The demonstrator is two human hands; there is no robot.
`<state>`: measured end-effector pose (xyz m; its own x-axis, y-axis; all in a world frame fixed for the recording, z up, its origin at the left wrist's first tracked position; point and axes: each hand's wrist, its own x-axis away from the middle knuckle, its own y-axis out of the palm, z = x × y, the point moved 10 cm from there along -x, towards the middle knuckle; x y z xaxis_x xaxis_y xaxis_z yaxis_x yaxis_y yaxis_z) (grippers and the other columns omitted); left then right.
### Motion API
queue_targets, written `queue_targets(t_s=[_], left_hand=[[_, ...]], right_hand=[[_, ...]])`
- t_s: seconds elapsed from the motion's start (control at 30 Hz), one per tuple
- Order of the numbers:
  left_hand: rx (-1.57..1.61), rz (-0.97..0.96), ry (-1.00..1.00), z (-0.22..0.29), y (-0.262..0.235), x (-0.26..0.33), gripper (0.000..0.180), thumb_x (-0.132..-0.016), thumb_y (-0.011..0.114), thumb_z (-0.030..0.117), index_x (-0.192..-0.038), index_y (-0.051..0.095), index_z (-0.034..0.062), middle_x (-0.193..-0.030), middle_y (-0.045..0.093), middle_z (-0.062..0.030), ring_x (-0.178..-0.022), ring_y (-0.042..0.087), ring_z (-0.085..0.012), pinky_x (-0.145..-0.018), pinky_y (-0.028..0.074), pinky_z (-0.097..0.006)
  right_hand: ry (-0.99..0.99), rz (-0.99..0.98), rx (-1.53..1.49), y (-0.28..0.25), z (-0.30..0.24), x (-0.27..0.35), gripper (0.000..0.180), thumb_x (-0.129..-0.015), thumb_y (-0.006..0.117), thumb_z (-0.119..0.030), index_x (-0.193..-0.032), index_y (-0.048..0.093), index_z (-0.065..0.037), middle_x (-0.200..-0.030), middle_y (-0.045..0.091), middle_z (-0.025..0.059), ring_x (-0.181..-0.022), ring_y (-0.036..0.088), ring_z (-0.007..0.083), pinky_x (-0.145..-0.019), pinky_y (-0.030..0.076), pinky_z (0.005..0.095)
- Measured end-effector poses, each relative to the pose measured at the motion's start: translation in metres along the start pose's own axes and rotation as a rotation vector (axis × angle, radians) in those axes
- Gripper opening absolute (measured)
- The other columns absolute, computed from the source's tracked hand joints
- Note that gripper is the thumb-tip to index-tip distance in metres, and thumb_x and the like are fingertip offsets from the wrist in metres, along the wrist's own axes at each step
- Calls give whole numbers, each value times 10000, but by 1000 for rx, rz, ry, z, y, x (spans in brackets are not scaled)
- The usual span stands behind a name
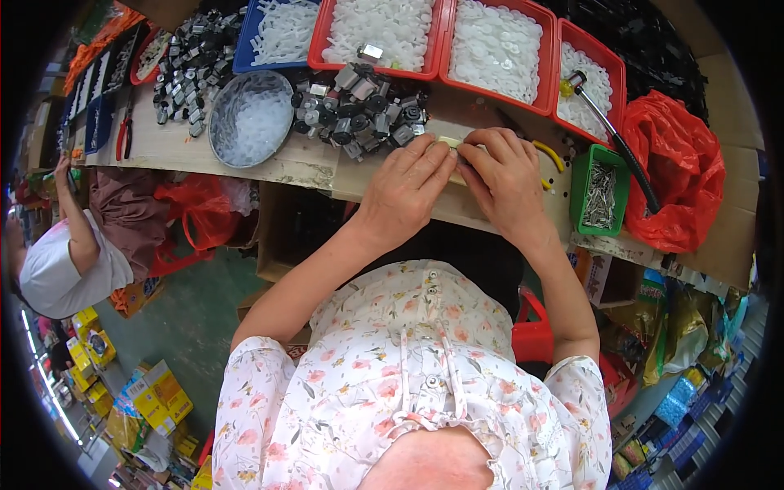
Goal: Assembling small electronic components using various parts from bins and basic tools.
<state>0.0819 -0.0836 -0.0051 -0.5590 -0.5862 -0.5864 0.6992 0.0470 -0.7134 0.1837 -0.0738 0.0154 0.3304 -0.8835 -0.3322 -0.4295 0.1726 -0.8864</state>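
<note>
- The worktop is a long pale board with a worn front edge; its near strip left of the hands lies bare.
- Red plastic trays along the back hold heaps of small white plastic parts.
- A crumpled red bag sits at the right end.
- A round metal bowl holds translucent white bits.
- A loose pile of small grey and black metal motors lies just behind the hands.
- A green tub holds thin metal pins.
- The left hand and right hand meet at the worktop's edge, fingertips pinched together on a small pale part, possibly plastic, mostly hidden.
</note>
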Motion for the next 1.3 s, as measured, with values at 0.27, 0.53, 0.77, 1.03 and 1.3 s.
queue_targets(t_s=[0.27,0.53,0.77,1.03,1.3], left_hand=[[-32,-46,-9,6,-2,0,390,-799,634,15,-1179,625,-71,-1228,600,-166,-1162,567,-323,-898,481,-412],[213,-164,-107,-14,-33,-41,316,-798,703,31,-1102,630,-17,-1122,616,-179,-1051,595,-362,-874,513,-433],[-160,-160,22,-110,-44,-119,192,-817,722,99,-977,723,-8,-952,683,-174,-967,632,-350,-830,516,-416],[-263,-353,-5,-158,-2,-141,203,-797,734,124,-948,731,-11,-931,686,-176,-983,632,-325,-871,508,-420],[-311,-342,90,-152,-1,-142,164,-815,698,106,-917,726,-19,-911,688,-166,-973,630,-324,-865,513,-421]], right_hand=[[14,57,-137,-22,9,19,282,-833,729,-102,-1101,664,-43,-1098,624,101,-1023,612,287,-869,461,404],[500,271,137,-110,122,108,168,-906,670,-53,-1061,667,13,-1016,635,144,-926,650,294,-811,502,355],[606,115,216,-93,150,121,140,-913,656,-70,-1012,663,29,-935,603,159,-812,623,314,-723,482,380],[572,109,191,-92,153,111,119,-887,657,-45,-956,647,52,-882,605,155,-753,623,292,-694,479,358],[750,268,37,-104,159,122,77,-834,643,-15,-888,615,32,-762,605,123,-661,600,182,-644,482,309]])
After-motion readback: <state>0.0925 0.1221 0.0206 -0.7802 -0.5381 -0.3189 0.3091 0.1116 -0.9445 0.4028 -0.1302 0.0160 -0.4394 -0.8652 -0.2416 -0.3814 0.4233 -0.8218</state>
